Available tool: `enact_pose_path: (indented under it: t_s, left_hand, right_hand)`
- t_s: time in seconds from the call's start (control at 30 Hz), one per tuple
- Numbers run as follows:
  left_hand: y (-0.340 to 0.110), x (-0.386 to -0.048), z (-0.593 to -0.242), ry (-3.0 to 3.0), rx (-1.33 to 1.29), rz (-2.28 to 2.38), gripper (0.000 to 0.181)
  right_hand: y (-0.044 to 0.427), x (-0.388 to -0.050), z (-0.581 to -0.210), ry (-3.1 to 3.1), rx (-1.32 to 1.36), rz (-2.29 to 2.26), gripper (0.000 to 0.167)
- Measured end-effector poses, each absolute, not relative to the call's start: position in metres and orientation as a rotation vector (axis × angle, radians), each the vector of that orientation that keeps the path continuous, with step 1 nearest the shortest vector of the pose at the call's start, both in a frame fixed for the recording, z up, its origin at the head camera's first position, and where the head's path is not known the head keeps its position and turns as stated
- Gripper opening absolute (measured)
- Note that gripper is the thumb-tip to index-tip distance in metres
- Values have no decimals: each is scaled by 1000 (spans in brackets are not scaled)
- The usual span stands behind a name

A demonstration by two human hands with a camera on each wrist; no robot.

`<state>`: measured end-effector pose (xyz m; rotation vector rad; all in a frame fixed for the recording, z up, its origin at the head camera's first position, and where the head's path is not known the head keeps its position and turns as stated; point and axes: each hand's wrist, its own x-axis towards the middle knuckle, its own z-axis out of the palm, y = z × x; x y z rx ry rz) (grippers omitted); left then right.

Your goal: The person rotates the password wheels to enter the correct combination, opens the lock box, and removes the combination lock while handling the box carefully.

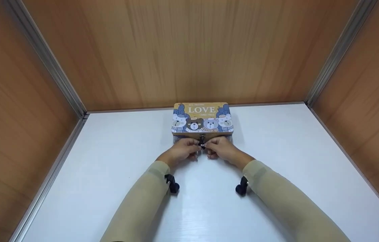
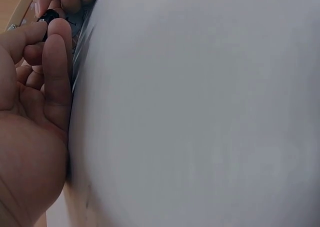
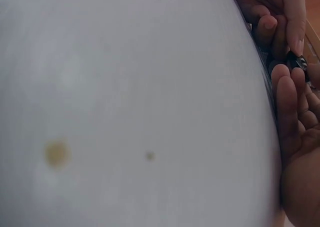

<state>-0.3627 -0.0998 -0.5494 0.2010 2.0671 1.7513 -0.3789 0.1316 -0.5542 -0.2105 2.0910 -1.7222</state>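
A yellow tin box (image 1: pixel 202 117) with printed bears and the word LOVE stands at the back of the white table, lid down. From the clasp at its front hangs a small black padlock (image 1: pixel 202 146), with pale marks like dials in the right wrist view. My left hand (image 1: pixel 182 150) pinches the padlock (image 2: pixel 50 16) from the left between thumb and finger. On the other side, my right hand (image 1: pixel 223 148) pinches it between thumb and fingertips. The fingers hide much of the padlock (image 3: pixel 298 62), and I cannot tell how its dials are set.
Wooden panels (image 1: pixel 192 53) rise behind and on both sides of the white table (image 1: pixel 108 161), with metal strips (image 1: pixel 51 60) at the corners. The box stands close to the back panel. A small black device (image 1: pixel 172 184) is strapped to each sleeved wrist.
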Motion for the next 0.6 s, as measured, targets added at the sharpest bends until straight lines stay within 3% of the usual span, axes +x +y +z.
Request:
enact_pose_path:
  t_s: [0.37,0.6]
  left_hand:
    - [-99,-364,-550,2068,206,1750,22]
    - [-99,-365,-550,2068,189,1751,20]
  right_hand:
    - [133,-383,-556,2067,-186,-1735,28]
    - [133,-383,-556,2056,-163,-1758,20]
